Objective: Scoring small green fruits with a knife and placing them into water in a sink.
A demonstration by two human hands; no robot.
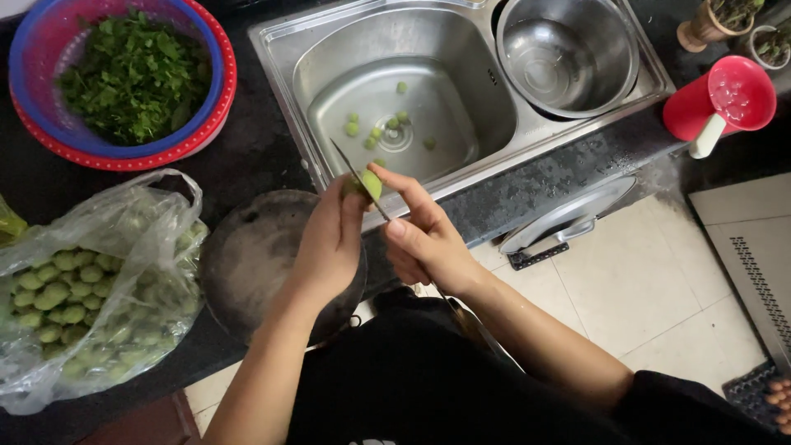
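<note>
small green fruit [371,183] w/ knife [356,175] blade in it

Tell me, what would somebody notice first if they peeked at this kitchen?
Probably the two hands in the middle: the left hand holds a small green fruit while the right hand presses a knife into it, over the steel sink. Next, the bright bowl of chopped greens top left and the red jug at right.

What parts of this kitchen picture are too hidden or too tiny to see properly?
- Head view: the green fruit is half covered by the left hand.
- The knife handle is hidden inside the right hand.
- The fruits in the plastic bag blur behind the crinkled film.
- The plant pots are cut off by the top edge.
- The bits in the sink are too small to tell cut from whole.
</note>
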